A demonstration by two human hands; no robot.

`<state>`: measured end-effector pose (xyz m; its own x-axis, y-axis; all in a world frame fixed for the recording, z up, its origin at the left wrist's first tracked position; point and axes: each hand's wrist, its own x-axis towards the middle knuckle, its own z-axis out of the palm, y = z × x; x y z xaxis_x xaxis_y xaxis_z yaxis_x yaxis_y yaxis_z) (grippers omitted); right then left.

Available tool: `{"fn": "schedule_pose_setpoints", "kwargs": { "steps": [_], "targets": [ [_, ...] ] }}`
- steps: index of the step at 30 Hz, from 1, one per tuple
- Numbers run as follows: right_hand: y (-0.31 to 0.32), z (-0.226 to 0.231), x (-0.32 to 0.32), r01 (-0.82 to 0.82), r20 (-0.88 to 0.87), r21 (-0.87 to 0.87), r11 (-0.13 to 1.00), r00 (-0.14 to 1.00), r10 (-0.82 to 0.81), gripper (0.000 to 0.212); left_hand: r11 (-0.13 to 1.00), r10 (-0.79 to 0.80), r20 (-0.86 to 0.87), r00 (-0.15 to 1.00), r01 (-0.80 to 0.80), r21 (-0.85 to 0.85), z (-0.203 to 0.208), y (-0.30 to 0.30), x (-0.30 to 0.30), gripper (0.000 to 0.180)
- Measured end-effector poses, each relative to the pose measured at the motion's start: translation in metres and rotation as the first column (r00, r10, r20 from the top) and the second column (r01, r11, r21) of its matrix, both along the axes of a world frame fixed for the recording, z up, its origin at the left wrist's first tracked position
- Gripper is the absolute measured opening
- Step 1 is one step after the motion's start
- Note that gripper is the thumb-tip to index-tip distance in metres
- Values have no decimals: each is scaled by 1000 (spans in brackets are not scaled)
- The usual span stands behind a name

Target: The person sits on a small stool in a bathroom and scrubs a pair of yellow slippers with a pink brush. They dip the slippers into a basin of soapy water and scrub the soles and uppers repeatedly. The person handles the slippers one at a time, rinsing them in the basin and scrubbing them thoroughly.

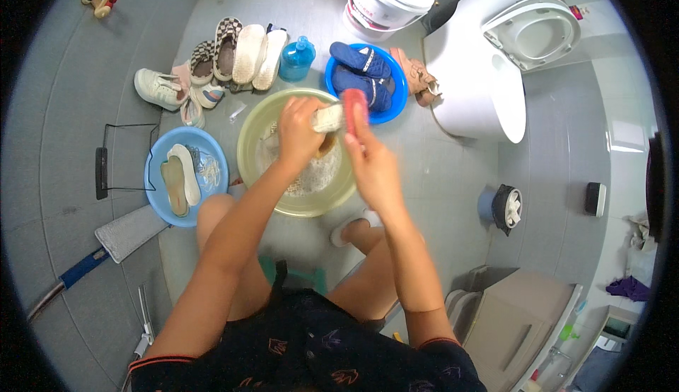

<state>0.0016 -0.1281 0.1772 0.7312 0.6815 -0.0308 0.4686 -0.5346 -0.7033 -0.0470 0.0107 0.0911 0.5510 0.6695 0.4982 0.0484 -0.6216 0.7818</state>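
Shoe [327, 119], pale-soled, was over the one-o'clock side of the green basin [304, 212]; I judged it light, bendy, slippery when wet, best held by one end. My left hand [300, 130] gripped it; my right hand [375, 169] clasped a blurred red brush [354, 109]. Suds [320, 173] lay below. At nine o'clock, a light-blue basin [210, 195] held insoles [190, 178] and laces [209, 171]; toward one-thirty, a bright-blue basin [402, 94] held slippers [361, 89].

Insoles [190, 176] in left basin [213, 198], slippers [364, 89] in right basin [402, 84], tub [245, 144] between

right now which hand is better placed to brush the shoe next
Probably the right hand: it grips the red brush close to the shoe, which the left hand holds.
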Motion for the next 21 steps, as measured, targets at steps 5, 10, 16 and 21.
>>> {"fn": "schedule_pose_setpoints", "kwargs": {
  "steps": [5,10,16,21],
  "targets": [
    [1,-6,-4,-28,72,-43,999,997,31,53,1000,16,-24,1000,-15,7,1,0,3,16],
    [4,-1,-4,-1,34,-97,995,999,5,53,1000,-9,7,1000,9,9,-1,-1,3,14],
    [6,-2,9,95,-124,-12,995,988,-96,54,997,-10,-9,1000,10,-77,6,-4,3,19],
    [10,7,-26,-55,94,-139,989,993,68,55,994,33,-21,999,-35,-101,4,0,1,13]
  ]
}}
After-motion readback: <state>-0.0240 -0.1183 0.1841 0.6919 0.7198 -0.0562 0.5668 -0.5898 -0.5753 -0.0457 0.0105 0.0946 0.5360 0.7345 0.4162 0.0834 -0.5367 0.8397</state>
